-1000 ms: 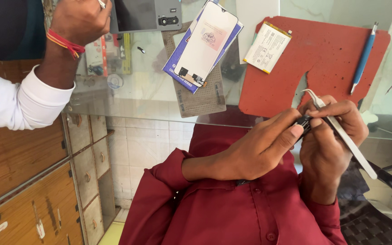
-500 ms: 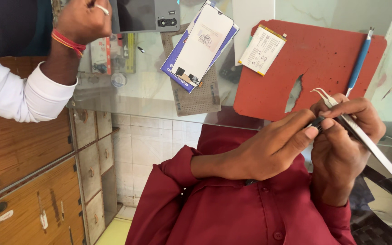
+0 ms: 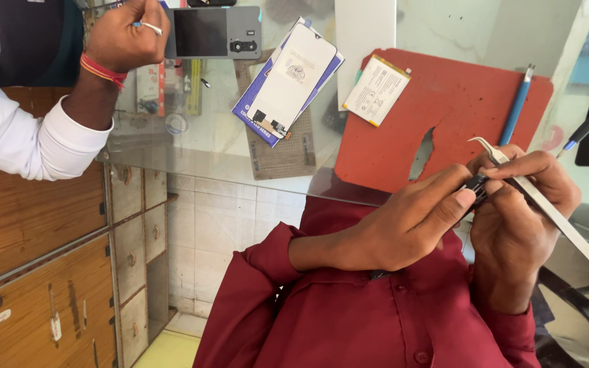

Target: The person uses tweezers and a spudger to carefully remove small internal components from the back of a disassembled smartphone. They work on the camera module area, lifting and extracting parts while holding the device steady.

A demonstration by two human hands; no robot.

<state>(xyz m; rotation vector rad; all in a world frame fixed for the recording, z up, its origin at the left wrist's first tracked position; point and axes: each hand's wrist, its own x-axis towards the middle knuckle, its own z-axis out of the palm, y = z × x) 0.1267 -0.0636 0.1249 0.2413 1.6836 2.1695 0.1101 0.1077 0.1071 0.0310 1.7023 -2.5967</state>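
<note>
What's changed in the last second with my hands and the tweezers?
Little: your left hand and right hand edged slightly right and up in view, still pinching the small black part, with the tweezers still in the right. The other person's hand drifted left. The red mat and battery stayed put.

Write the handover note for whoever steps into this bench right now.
Left hand: pinching a small black part at its fingertips.
Right hand: holding curved-tip tweezers, also touching the part.
On the glass counter: red mat with a battery and blue tool; phone screen on its packaging; grey phone back.
Another person's hand rests near the phone back.
Done: phone lies in separate pieces. Left: part is in the hands, not yet set down or fitted.
</note>
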